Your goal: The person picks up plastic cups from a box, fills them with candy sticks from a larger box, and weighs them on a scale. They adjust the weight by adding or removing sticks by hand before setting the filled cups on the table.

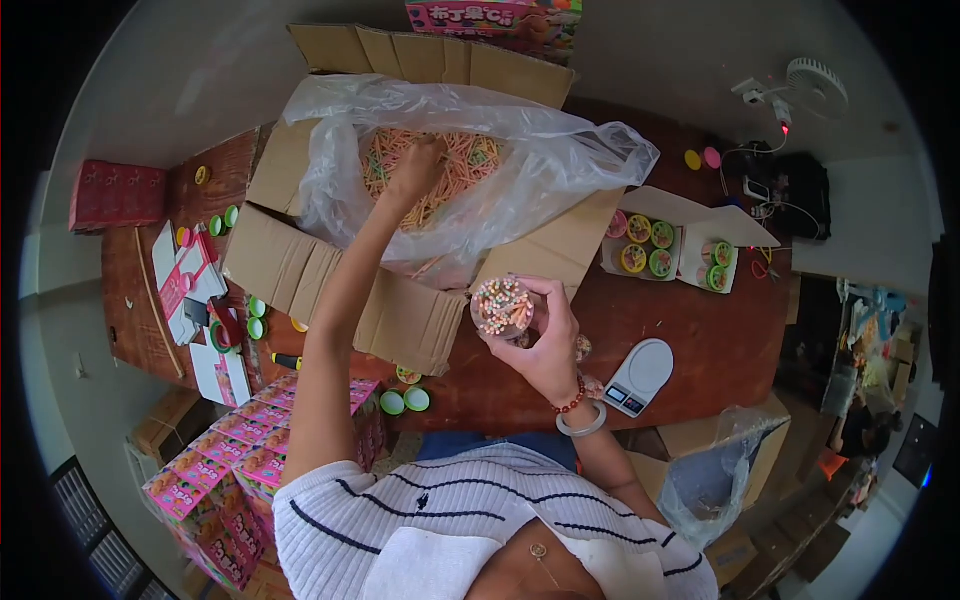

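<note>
My left hand (pixel 420 165) reaches into a heap of thin pastel candy sticks (pixel 468 165), its fingers curled closed among them; the fingertips are partly hidden. The sticks lie in a clear plastic liner (pixel 345 175) inside an open cardboard box (pixel 290 265). In front of the box's right side, my right hand (pixel 545 345) is wrapped round a clear round tub (pixel 503 307). The tub holds a bundle of the sticks, their ends facing up towards me. A bead bracelet and a pale bangle are on my right wrist.
A white scale (pixel 642 375) lies right of my right hand. Behind it stands a white carton (pixel 640 270) with several lidded tubs. Green lids (pixel 405 402) lie near the table's front edge. Pink printed boxes (pixel 220 450) are stacked at lower left. A fan (pixel 817 88) stands far right.
</note>
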Action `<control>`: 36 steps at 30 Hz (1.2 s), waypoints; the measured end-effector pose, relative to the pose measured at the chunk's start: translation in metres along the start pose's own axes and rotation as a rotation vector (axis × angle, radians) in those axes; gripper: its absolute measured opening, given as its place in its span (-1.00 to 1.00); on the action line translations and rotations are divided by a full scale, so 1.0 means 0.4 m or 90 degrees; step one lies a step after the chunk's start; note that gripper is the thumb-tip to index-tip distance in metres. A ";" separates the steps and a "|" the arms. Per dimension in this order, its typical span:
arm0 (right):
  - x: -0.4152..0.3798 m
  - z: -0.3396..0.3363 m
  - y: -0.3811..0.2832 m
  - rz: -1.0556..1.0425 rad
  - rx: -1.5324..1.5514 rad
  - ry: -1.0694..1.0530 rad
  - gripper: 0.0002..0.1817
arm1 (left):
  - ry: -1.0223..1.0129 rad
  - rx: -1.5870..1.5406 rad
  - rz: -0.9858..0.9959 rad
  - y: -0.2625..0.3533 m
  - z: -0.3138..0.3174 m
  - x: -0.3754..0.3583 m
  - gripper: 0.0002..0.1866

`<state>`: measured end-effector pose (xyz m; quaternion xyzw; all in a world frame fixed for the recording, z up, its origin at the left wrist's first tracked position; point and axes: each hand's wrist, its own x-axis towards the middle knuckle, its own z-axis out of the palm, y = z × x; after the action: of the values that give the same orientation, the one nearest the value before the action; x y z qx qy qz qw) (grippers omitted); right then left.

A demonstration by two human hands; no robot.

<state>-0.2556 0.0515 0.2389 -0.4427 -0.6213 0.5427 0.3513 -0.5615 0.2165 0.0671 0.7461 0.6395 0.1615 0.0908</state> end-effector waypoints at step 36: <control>0.124 0.083 0.003 -0.125 0.016 0.164 -0.36 | 0.053 -0.411 -0.095 0.398 -0.516 -0.260 -0.82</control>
<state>-0.3039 0.0857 0.2302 -0.4417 -0.6047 0.4521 0.4846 -0.5015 0.0734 0.3007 0.6229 0.6111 0.3790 0.3080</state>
